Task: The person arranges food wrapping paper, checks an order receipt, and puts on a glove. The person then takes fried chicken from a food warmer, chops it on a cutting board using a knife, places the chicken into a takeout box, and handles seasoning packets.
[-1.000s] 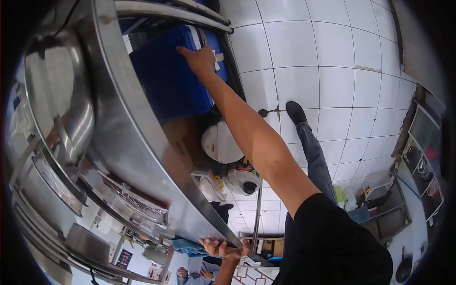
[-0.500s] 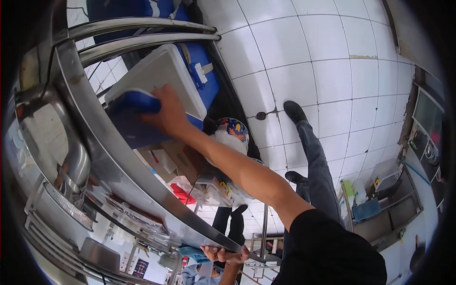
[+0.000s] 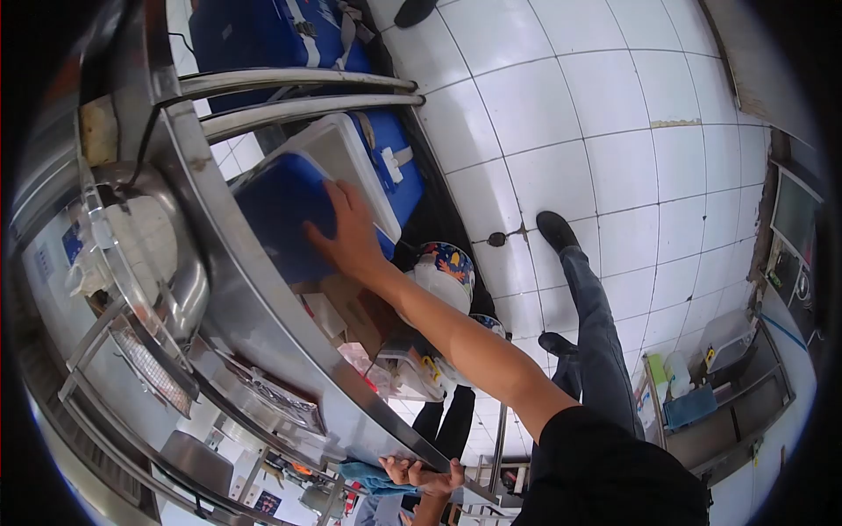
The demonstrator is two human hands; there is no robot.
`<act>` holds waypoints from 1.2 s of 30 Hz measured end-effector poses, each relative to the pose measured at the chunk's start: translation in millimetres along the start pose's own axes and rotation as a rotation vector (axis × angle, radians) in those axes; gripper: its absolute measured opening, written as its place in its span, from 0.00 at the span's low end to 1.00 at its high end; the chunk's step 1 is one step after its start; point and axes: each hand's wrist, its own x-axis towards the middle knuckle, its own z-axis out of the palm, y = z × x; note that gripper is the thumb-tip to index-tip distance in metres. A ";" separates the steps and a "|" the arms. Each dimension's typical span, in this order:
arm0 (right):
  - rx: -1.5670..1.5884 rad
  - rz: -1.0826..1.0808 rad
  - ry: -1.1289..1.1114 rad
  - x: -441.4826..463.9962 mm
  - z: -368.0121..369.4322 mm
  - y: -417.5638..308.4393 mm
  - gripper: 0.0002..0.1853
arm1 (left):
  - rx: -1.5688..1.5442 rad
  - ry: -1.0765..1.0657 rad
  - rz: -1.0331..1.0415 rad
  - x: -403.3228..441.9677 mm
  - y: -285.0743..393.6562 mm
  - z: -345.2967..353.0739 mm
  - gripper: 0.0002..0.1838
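Observation:
My right hand (image 3: pixel 351 235) reaches under the steel counter and rests on the blue lid (image 3: pixel 285 210) of a cooler box, thumb and fingers spread apart near the lid's edge. The lid sits at a slant and covers part of the opening. Some of the white interior (image 3: pixel 342 158) and the white rim still show beside it. Lower in the view, my left hand (image 3: pixel 425 475) is wrapped round the edge of the steel counter (image 3: pixel 320 368), close to a teal cloth (image 3: pixel 368 478).
Another blue cooler (image 3: pixel 263 39) with straps stands beyond two metal rails (image 3: pixel 307 105). Patterned tubs (image 3: pixel 447 272), a cardboard box (image 3: pixel 355 307) and plastic bags lie near my forearm. White floor tiles (image 3: pixel 614 96) stretch to the right. A person's dark legs (image 3: pixel 452 416) show beyond the counter.
My right hand has changed from gripping the raised lid to lying spread on it, and the lid has come down over part of the cooler. My left hand stays on the counter edge.

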 end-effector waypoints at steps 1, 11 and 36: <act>0.022 -0.031 -0.009 -1.8 -4.4 0.0 0.18 | -0.002 0.006 -0.005 -0.6 0.2 1.3 0.32; -0.278 0.135 -0.477 -103.7 -129.2 59.2 0.08 | -0.040 0.009 0.027 20.3 18.0 -3.9 0.34; -1.095 0.237 -0.994 -273.3 -531.6 4.8 0.12 | -0.656 0.388 -0.510 -289.8 217.6 5.5 0.27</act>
